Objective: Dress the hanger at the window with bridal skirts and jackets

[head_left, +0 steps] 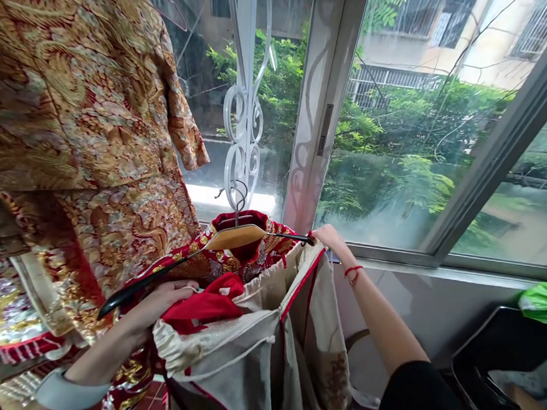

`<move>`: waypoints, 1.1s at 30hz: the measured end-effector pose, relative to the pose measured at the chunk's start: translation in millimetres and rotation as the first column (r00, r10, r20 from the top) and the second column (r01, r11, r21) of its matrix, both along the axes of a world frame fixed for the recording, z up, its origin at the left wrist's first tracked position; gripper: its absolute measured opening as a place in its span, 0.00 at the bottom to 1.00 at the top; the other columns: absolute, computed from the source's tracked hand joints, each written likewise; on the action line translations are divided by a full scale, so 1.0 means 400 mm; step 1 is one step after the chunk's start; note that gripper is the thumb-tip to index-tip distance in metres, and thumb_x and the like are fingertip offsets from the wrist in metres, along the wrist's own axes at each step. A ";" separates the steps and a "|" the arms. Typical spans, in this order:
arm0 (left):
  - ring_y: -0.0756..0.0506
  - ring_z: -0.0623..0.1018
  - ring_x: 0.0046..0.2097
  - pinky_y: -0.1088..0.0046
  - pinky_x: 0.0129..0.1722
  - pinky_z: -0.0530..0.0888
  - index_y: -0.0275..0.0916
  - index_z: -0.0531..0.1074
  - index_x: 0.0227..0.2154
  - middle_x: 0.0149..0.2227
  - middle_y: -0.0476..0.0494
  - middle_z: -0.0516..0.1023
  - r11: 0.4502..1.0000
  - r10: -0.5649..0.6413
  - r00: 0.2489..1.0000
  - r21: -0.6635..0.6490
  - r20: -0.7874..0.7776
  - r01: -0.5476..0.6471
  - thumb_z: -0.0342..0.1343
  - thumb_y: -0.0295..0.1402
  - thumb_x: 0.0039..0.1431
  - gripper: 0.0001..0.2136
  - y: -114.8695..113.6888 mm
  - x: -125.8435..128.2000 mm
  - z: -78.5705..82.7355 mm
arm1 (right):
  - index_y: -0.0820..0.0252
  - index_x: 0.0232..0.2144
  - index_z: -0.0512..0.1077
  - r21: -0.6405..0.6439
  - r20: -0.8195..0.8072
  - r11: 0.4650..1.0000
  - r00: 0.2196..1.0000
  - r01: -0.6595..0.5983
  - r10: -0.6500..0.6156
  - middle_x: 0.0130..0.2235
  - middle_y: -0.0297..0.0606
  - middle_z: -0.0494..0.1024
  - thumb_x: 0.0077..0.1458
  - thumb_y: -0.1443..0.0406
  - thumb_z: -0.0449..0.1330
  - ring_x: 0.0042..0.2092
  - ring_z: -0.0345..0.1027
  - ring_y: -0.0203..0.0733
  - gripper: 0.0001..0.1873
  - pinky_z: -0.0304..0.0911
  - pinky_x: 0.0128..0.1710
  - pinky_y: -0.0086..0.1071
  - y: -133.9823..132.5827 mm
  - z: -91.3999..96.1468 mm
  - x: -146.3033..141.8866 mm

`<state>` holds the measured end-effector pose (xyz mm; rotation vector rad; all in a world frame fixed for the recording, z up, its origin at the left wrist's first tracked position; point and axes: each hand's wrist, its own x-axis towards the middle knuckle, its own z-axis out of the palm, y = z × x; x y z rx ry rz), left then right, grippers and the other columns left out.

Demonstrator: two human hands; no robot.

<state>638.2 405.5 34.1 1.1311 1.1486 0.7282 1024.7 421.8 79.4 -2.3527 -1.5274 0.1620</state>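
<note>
Pale garment point(249, 353) with gathered waist and red trim sits near, centre, in front of a hanger point(234, 238). Hanger: wooden middle, dark arms, level with the neck of a red embroidered garment point(275, 246) just behind.

Right hand point(330, 237) pinches the pale garment's upper right corner, beside the hanger's right tip. Left hand point(166, 297) is curled by the waist's left end, next to red cloth point(215, 301); fingertips partly hidden, cannot tell how firm its hold is.

Step in hand, my reading: fixing the waist to the hanger, right end first. Next move seems to call for a steady right grip while the left end is brought to the hanger's left arm.
</note>
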 end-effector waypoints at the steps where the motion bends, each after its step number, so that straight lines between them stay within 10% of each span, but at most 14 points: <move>1: 0.47 0.75 0.27 0.74 0.28 0.70 0.38 0.73 0.24 0.24 0.51 0.78 1.000 0.018 1.000 -0.009 0.012 -0.018 0.68 0.34 0.29 0.15 -0.004 0.001 0.001 | 0.68 0.33 0.81 0.001 0.009 1.000 1.000 0.003 -0.003 0.29 0.45 0.81 0.52 0.66 0.57 0.36 0.74 0.43 0.14 0.57 0.28 0.25 0.007 0.009 -0.012; 12: 0.48 0.75 0.28 0.77 0.28 0.70 0.39 0.73 0.27 0.23 0.54 0.78 0.981 0.194 0.973 -0.054 0.129 -0.188 0.66 0.33 0.26 0.17 -0.064 0.037 0.010 | 0.65 0.41 0.79 0.192 0.092 0.981 0.995 0.023 -0.041 0.44 0.55 0.80 0.59 0.69 0.48 0.46 0.74 0.50 0.19 0.62 0.40 0.32 -0.014 0.082 -0.138; 18: 0.52 0.72 0.23 0.80 0.23 0.64 0.40 0.72 0.28 0.22 0.55 0.76 1.000 0.025 0.990 0.013 0.140 -0.027 0.63 0.32 0.38 0.11 -0.060 0.023 -0.053 | 0.63 0.35 0.80 0.195 0.080 0.979 0.995 -0.067 0.052 0.39 0.51 0.81 0.53 0.73 0.51 0.43 0.75 0.49 0.17 0.62 0.39 0.31 0.007 0.007 -0.187; 33: 0.43 0.78 0.36 0.71 0.37 0.70 0.40 0.75 0.35 0.36 0.45 0.82 0.995 0.056 0.997 0.074 0.050 -0.059 0.59 0.37 0.40 0.16 -0.110 -0.089 -0.128 | 0.65 0.29 0.82 0.260 -0.271 0.916 0.888 -0.304 0.372 0.28 0.37 0.82 0.46 0.67 0.52 0.34 0.75 0.45 0.18 0.64 0.31 0.27 -0.098 -0.164 -0.147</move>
